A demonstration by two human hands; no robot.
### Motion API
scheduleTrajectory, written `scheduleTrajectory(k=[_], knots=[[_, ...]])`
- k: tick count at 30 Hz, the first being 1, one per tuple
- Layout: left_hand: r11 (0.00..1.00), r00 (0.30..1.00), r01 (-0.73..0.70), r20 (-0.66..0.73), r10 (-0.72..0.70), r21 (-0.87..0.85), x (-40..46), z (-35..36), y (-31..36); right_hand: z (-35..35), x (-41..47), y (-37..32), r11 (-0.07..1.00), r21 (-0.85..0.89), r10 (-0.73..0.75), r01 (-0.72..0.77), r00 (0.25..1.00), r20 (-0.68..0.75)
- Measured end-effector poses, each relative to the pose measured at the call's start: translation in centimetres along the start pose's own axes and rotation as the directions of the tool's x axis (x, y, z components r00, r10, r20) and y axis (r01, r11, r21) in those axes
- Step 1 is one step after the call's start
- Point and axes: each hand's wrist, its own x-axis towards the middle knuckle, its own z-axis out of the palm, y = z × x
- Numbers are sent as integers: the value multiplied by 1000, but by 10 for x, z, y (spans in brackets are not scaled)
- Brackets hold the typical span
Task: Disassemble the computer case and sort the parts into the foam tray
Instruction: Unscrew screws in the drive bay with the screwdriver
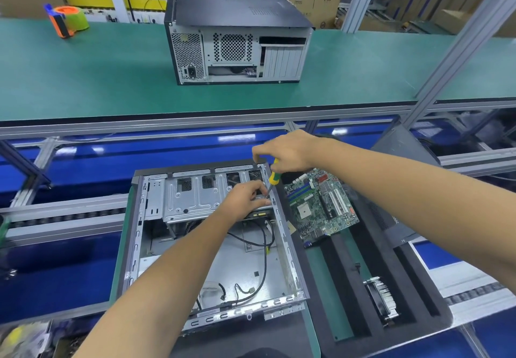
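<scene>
Gripping the screwdriver [273, 178] by its yellow and green handle, my right hand [287, 151] has its fingers curled round the top of it, forefinger stretched out to the left. The shaft slants down and to the left from those fingers, and its tip meets the far right corner of the open computer case [212, 246], right beside the fingertips of my left hand [247, 197]. My left hand reaches into the case from below; its fingers are bent and pressed against the silver drive cage [192, 195], thumb and forefinger close together around the spot where the tip lands, though I cannot tell whether they pinch anything small there.

Below my left wrist the case floor lies bare metal, with loose black cables [261, 248] trailing across it. Just right of my left fingers, under my right forearm, the green motherboard [321, 204] lies tilted on the top end of the black foam tray [413, 296]. Farther down that tray, well apart from both hands, a finned heatsink with fan [382, 299] stands in a slot.

Beyond my right knuckles, on the green bench [83, 78], a second closed computer case [237, 36] stands, and far off to the left an orange tape dispenser [67, 21].
</scene>
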Motion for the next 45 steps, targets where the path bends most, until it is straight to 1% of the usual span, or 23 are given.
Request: scheduleTrajectory(k=[1, 2, 3, 6, 8, 11, 13, 15, 17, 21, 24, 26, 31, 40, 42, 45], knots=[[1000, 1000, -1, 2, 1, 1, 0, 0, 0, -2, -2, 0, 992, 122, 3, -4, 1000, 11], [1000, 1000, -1, 5, 1, 0, 0, 0, 1, -3, -3, 0, 984, 177, 6, -9, 1000, 19], [1000, 1000, 0, 10, 0, -1, 0, 0, 1, -3, -4, -1, 985, 171, 11, -15, 1000, 25], [1000, 1000, 6, 11, -6, -9, 0, 0, 1, -4, -1, -1, 999, 10, 33, -33, 999, 23], [1000, 1000, 10, 5, -10, -24, -1, 0, 1, -5, 1, -3, 1000, -29, -2, 2, 1000, 1], [1000, 1000, 8, -2, -8, -20, -1, 0, 2, -6, 4, -8, 996, 63, -62, 60, 997, 37], [1000, 1000, 2, 4, -2, -19, -1, -1, 3, -7, 5, -10, 993, 108, -52, 43, 996, 77], [1000, 1000, -3, 10, 3, -16, -1, -2, 3, -7, 7, -11, 994, 113, -20, 10, 996, 87], [1000, 1000, -12, 19, 13, -15, -1, -3, 2, -4, 8, -9, 992, 128, -21, 14, 998, 55], [1000, 999, -15, 45, 16, -15, 1, -7, 3, -4, 5, -4, 972, 221, -78, 80, 997, -16], [1000, 997, -20, 75, 20, 2, 3, -9, 4, -14, 1, 3, 944, 322, -52, 78, 995, -90], [1000, 995, -18, 96, 16, 15, 5, -10, 5, -19, -2, 8, 929, 365, -29, 64, 994, -102], [999, 991, -4, 137, -4, 54, 10, -10, 6, -16, -10, 11, 938, 345, -3, 31, 997, -80], [992, 994, 6, 111, -20, 126, 9, -6, 6, -9, -12, 16, 936, 353, 17, 14, 996, -84], [987, 991, 13, 129, -34, 161, 10, -8, 9, -8, -12, 17, 934, 357, 16, 15, 996, -84], [966, 980, 29, 183, -78, 257, 14, -10, 18, -7, -13, 17, 936, 351, 26, 1, 997, -73]])
